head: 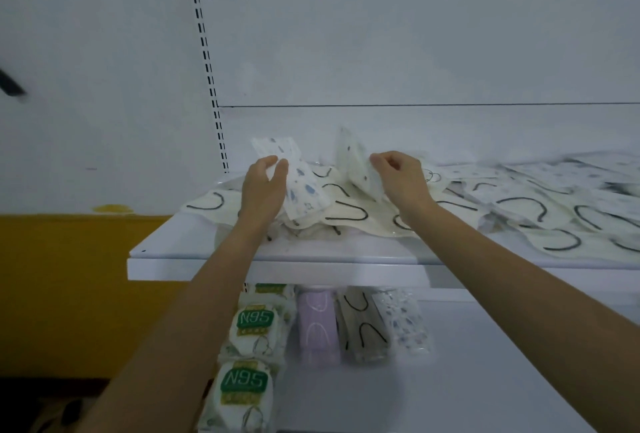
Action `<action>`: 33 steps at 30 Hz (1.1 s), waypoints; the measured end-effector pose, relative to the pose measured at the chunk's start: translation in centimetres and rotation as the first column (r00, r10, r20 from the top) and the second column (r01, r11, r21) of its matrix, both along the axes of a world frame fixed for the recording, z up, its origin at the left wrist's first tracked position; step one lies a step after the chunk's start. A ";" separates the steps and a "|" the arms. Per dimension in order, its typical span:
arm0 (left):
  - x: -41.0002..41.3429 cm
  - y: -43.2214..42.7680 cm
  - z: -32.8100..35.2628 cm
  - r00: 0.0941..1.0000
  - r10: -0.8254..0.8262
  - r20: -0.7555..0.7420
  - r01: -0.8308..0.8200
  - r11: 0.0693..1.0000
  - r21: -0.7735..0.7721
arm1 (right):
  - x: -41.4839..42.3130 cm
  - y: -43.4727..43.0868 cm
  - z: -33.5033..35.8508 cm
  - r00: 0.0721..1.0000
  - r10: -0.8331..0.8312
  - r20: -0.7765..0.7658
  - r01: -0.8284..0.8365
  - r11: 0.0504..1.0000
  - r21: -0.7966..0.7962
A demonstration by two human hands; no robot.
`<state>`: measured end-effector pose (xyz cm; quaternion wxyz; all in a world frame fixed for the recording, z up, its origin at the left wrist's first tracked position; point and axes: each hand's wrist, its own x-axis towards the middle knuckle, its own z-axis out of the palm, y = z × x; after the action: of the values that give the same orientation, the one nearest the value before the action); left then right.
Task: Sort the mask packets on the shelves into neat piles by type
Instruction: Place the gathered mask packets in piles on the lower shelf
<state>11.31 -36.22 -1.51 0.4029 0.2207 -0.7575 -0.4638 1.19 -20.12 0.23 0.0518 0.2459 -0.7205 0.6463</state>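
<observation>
Loose cream packets [346, 215] crowded the white shelf [311, 254] around the left hand [261, 190] gripping a blue-spotted packet [302, 187] and the right hand [401, 176] pinching a speckled packet [358, 166]; N95 packs [251, 323] lay below.

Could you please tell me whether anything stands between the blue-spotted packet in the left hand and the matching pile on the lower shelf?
Yes: the upper shelf itself. The left hand holds the blue-spotted packet above its board, and the matching pile sits below, so the packet must come out over the front edge first.
</observation>
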 end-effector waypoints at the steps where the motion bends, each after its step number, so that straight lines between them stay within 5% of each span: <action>1: 0.0 0.2 0.0 0.999 -0.048 -0.005 0.048 0.999 0.016 | 0.7 -0.3 0.0 1.000 0.006 -0.027 -0.006 1.000 -0.001; 5: -0.1 0.8 0.2 0.972 -0.235 -0.021 0.236 0.959 0.157 | 4.0 -2.0 -0.8 0.945 0.298 -0.135 -0.261 0.935 0.239; 8: 0.1 0.3 0.0 0.985 -0.171 -0.006 0.171 0.984 0.045 | 5.0 -2.6 -1.7 0.879 0.472 -0.066 -0.405 0.812 0.420; 13: 1.5 -1.4 0.4 0.998 -0.057 0.015 0.058 0.998 -0.032 | 0.9 -1.2 -1.5 0.961 0.214 -0.175 -0.118 0.889 0.442; 20: 3.1 -6.0 0.2 0.999 0.017 -0.045 -0.022 0.994 -0.104 | -1.3 0.0 -2.0 0.942 0.318 -0.105 -0.091 0.547 0.832; 25: 3.9 -6.1 0.4 0.998 0.050 -0.043 -0.057 0.983 -0.174 | -0.9 -0.9 -2.1 0.900 0.370 -0.231 -0.064 0.636 0.769; 30: 3.8 -4.8 1.7 0.988 0.090 -0.127 -0.110 0.981 -0.159 | -0.9 -0.4 -1.9 0.878 0.463 -0.119 -0.192 0.569 0.799; 33: 2.3 -2.4 3.2 0.974 0.002 -0.226 -0.027 0.994 -0.106 | -1.8 2.0 -0.7 0.898 0.416 -0.145 -0.199 0.675 0.710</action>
<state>13.63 -38.67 1.65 0.5011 0.1500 -0.7293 -0.4411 -0.62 -18.14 -0.48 -0.0457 0.4599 -0.8371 0.2927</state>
